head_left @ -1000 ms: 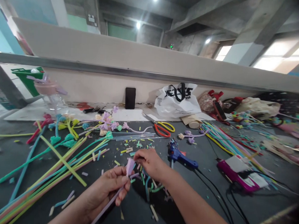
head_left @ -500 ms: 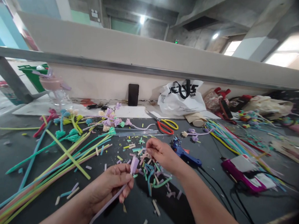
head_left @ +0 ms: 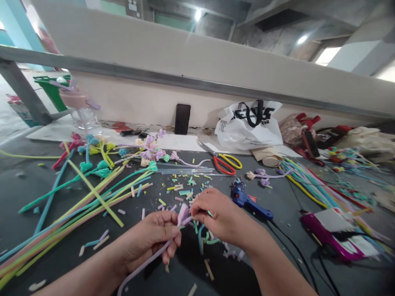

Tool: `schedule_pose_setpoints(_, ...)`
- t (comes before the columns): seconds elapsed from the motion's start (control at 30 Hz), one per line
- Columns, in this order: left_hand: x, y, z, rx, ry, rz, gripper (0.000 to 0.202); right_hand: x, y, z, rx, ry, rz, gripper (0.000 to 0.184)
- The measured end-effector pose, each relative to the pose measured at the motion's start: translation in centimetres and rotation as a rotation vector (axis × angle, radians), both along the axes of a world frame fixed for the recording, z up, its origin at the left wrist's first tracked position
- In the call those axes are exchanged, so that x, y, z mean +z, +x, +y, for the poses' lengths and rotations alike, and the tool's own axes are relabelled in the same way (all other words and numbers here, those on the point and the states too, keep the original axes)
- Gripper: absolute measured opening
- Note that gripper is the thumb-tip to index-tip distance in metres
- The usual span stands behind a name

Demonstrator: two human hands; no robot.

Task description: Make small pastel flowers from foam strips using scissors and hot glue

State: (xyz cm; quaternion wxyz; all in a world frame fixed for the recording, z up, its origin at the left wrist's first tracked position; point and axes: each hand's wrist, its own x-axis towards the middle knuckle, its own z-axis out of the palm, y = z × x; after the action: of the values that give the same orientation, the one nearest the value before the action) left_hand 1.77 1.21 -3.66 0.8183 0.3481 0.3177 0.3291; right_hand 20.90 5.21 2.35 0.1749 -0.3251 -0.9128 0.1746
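My left hand pinches a long lilac pipe-cleaner stem, just below the lilac bud-like tuft at its top. The stem curves down toward the front edge of the view. Close on the right, my right hand has its fingertips pressed together on a short lilac pipe-cleaner piece that touches the side of the tuft. Whether that piece is joined to the tuft I cannot tell. Under and around both hands lie short cut pipe-cleaner bits in several colours.
A blue glue gun with a black cord lies right of my right hand. Scissors lie behind. Long pipe cleaners and finished flowers cover the left. A purple-and-white power strip lies right; a phone leans at the back.
My right hand has come from the scattered bits to the lilac tuft, with a short lilac piece in its fingers. My left hand keeps its hold on the stem. The view has tilted slightly.
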Motion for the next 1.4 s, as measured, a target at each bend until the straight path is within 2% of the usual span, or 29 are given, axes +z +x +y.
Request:
schedule_pose_setpoints(0.13, -0.3, 0.1, 0.0, -0.008, 0.004, 0.004, 0.012, -0.2, -0.3, 0.0, 0.056, 0.009, -0.019, 0.015)
schedule_pose_setpoints(0.47, -0.4, 0.3, -0.1, -0.029, 0.002, 0.019, 0.012, -0.7, 0.0, -0.2, 0.075, 0.096, -0.110, 0.021)
schedule_pose_setpoints(0.73, 0.1, 1.0, -0.2, -0.028, 0.004, 0.191, 0.007, -0.3, -0.5, -0.6, 0.079, 0.158, -0.221, 0.022)
schedule_pose_setpoints(0.93, 0.1, 1.7, -0.2, -0.082, 0.031, 0.345, 0.006, 0.1, -0.8, -1.0, 0.099, 0.183, -0.266, 0.025)
schedule_pose_setpoints(1.3, 0.5, 1.7, -0.2, -0.118, 0.026, 0.393, 0.003, 0.0, -0.9, -1.2, 0.092, 0.158, -0.299, 0.021)
schedule_pose_setpoints(1.4, 0.3, 1.7, -0.3, -0.116, 0.043, 0.394, 0.014, 0.0, -0.8, -1.2, 0.100, 0.165, -0.295, 0.022)
